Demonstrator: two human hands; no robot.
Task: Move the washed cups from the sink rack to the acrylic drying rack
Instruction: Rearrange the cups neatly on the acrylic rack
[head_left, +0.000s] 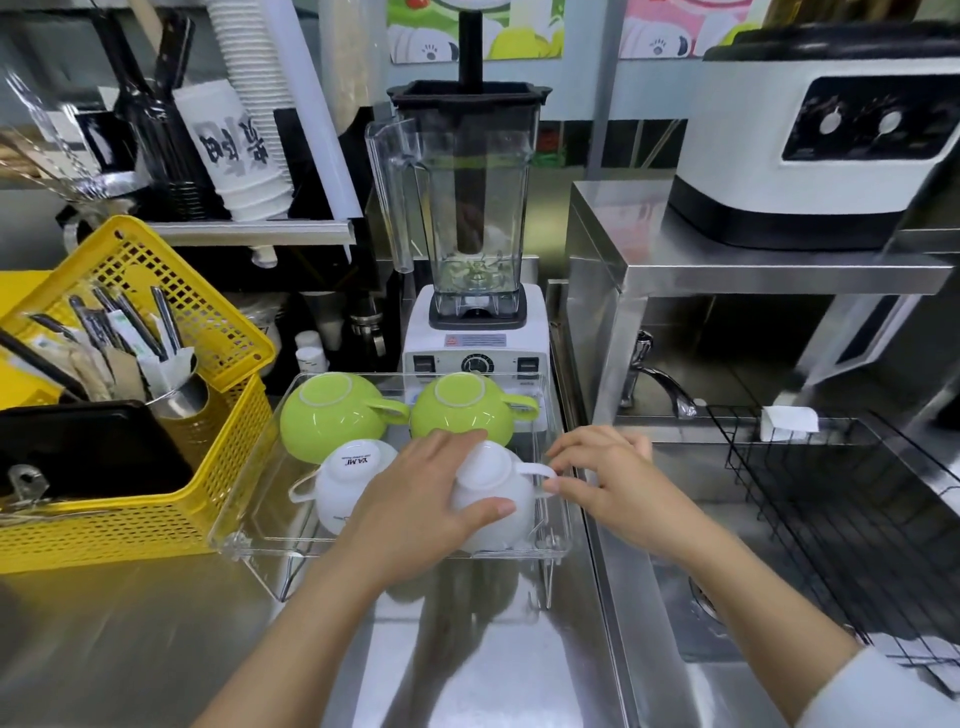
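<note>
White cup (491, 499): inverted, near-right corner of acrylic drying rack (395, 552). Left hand (415, 499) fingers clamped on body; right hand (605, 478) fingers pinch handle. Advice: seat rim flat, release gently, clear neighbouring cups.

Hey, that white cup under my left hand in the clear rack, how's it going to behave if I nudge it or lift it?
The white cup looks like glazed ceramic, so probably rigid, breakable and slick if wet. It sits upside down on its wide rim in the acrylic rack, so it would likely slide rather than tip. Its handle gives the right hand a surer hold.
</note>
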